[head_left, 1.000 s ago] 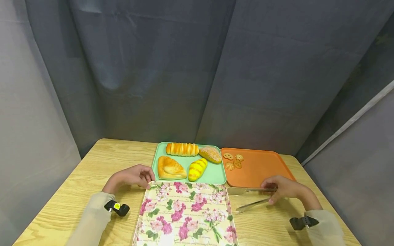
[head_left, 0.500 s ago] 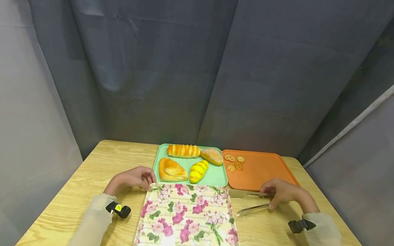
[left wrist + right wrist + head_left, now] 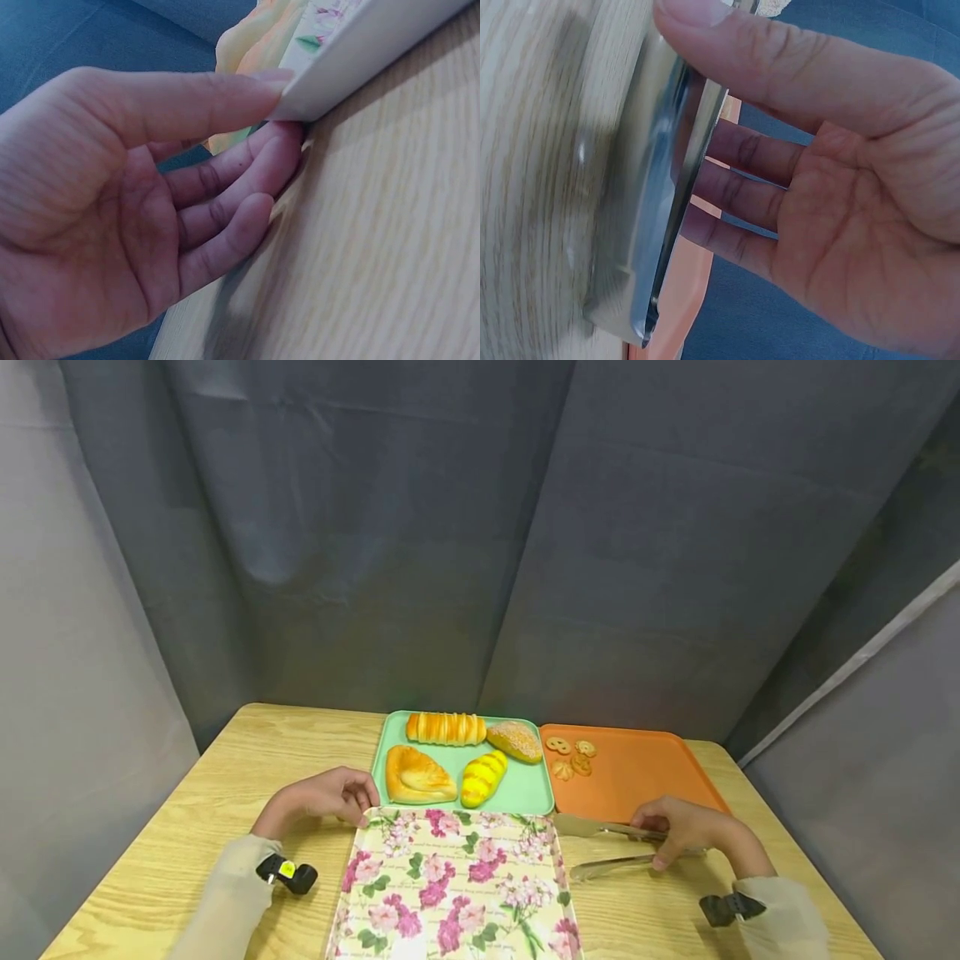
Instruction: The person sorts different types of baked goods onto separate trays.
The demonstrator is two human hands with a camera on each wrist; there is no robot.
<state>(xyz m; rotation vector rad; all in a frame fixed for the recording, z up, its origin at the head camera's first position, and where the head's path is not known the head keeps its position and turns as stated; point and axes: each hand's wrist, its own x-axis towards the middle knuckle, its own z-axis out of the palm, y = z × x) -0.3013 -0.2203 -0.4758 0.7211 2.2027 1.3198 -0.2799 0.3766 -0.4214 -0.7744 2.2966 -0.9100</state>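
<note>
My left hand [image 3: 326,795] pinches the far left corner of a floral tray [image 3: 416,881], which is cream with pink flowers. In the left wrist view the thumb presses the tray's white outer wall [image 3: 360,67], with the fingers curled close to its corner. To the right of this tray, my right hand [image 3: 686,828] holds metal tongs [image 3: 611,865] between thumb and fingers. Their two arms stand spread, tips toward the tray. In the right wrist view the tongs [image 3: 649,187] lie close along the wooden surface, under the thumb.
Behind the floral tray, a green tray [image 3: 531,789] holds a ridged roll [image 3: 446,728], a sesame bun [image 3: 514,740], a folded pastry [image 3: 420,775] and a yellow striped bread [image 3: 483,778]. Beside it, an orange tray [image 3: 637,768] carries several cookies [image 3: 562,770]. Grey curtains [image 3: 375,527] enclose the table.
My right hand and the tongs have shifted slightly left, bringing the tips nearer the floral tray. My left hand stays at the tray corner. The head view has tilted a little.
</note>
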